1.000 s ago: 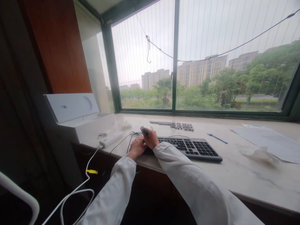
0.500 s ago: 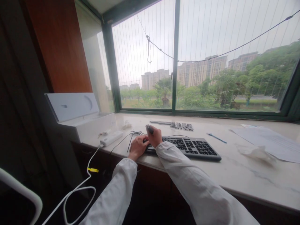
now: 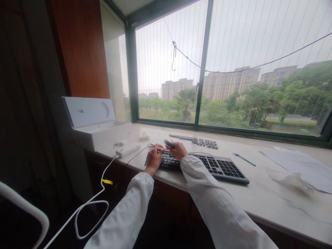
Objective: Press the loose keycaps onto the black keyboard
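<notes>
My right hand (image 3: 178,150) is closed around a dark-handled tool (image 3: 169,144) over the left part of a black keyboard (image 3: 220,166). The tool leans up and to the left; its working end is hard to make out. Close beside it, my left hand (image 3: 154,157) has its thumb and fingers pinched together near the tool, and anything between them is too small to name. Keys show beneath both hands, while the right side of the keyboard has a grid of black squares with pale edges. Behind it, loose keycaps (image 3: 204,142) lie in rows on the white countertop (image 3: 259,193).
At left stand an open white box (image 3: 111,135) and a white power strip (image 3: 128,149) with its cord hanging off the edge. A blue pen (image 3: 244,159), crumpled tissue (image 3: 289,180) and paper sheets (image 3: 303,164) lie at right. The window (image 3: 202,76) closes off the back.
My hands have lifted slightly off the keys and come together. The tool has tipped from steep to flatter, pointing left. The whole view has shifted a little.
</notes>
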A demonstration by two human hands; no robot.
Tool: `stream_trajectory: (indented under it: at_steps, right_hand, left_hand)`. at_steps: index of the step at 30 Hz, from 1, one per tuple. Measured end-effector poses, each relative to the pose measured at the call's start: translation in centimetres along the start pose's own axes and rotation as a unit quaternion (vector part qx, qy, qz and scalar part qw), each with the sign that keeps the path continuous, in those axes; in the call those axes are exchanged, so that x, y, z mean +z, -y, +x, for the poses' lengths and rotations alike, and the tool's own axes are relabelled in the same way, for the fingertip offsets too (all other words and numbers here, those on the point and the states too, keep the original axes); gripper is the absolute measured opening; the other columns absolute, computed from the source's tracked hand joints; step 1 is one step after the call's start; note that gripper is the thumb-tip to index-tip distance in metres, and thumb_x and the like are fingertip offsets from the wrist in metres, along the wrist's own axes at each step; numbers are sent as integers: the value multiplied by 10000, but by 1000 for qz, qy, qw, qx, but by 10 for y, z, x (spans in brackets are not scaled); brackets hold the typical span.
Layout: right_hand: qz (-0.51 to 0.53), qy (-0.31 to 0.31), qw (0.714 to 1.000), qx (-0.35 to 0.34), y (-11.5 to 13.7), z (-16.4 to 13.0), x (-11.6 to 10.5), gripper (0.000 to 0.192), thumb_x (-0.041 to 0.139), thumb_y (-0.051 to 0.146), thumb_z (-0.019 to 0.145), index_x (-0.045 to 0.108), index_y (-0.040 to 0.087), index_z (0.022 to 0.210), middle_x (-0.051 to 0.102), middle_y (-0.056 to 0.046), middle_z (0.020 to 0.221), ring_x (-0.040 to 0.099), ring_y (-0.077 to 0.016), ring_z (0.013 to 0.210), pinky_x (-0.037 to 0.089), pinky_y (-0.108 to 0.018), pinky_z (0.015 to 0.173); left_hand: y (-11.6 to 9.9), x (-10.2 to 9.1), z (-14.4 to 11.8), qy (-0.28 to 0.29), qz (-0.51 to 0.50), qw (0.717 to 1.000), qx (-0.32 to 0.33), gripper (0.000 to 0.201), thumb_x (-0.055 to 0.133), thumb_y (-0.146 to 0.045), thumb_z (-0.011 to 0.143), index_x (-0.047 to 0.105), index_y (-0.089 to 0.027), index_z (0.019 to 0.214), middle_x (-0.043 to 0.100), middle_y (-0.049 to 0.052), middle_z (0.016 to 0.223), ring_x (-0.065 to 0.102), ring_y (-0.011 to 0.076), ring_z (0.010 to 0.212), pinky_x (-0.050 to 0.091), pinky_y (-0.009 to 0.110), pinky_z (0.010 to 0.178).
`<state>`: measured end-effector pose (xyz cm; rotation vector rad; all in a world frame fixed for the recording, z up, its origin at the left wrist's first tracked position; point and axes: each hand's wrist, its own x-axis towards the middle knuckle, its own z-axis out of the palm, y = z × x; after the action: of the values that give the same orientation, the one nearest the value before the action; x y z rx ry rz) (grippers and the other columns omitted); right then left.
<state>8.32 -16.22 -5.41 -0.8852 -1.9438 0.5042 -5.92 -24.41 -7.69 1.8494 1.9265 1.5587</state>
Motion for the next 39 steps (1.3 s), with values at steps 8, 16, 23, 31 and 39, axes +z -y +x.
stream_trajectory:
  at_steps: [8,16,23,31,39]
  right_hand:
    - [-51,76,995,-43,-5,3,2,411,611,474,753,573,168,481,373,46,442,361,-79,476,217,-215,470]
    - [-78,133,988,-28,-8,3,0,427,623,495,752,580,163,488,373,45,441,366,-79,475,222,-212,469]
    - [-186,154,970,-3,2,3,-1,391,561,463,839,660,157,616,536,4,526,470,-104,539,266,-226,510]
    - [-361,82,929,-2,14,-10,-21,237,489,360,893,695,247,925,716,-66,877,642,-193,807,355,-259,635]
    - [-515,120,849,2,-8,-30,-114,228,492,331,881,692,223,892,711,-86,868,661,-230,786,396,-295,667]
  left_hand:
    - [3,0,-3,10,-10,1000,26,163,556,-372,907,630,-241,968,718,17,879,658,166,828,469,258,736]
    - [2,1,-4,36,1,998,59,112,574,-281,893,663,-233,942,728,12,857,668,172,825,470,268,753]
    - [3,2,-4,32,27,998,38,170,656,-174,815,681,-219,976,727,20,874,648,160,745,473,270,726]
    - [-1,4,-4,10,73,994,82,148,660,-146,815,679,-177,959,695,61,977,634,185,945,469,283,864]
    - [-3,4,-7,9,100,990,103,155,632,-152,846,662,-201,989,686,39,992,636,176,927,479,264,820]
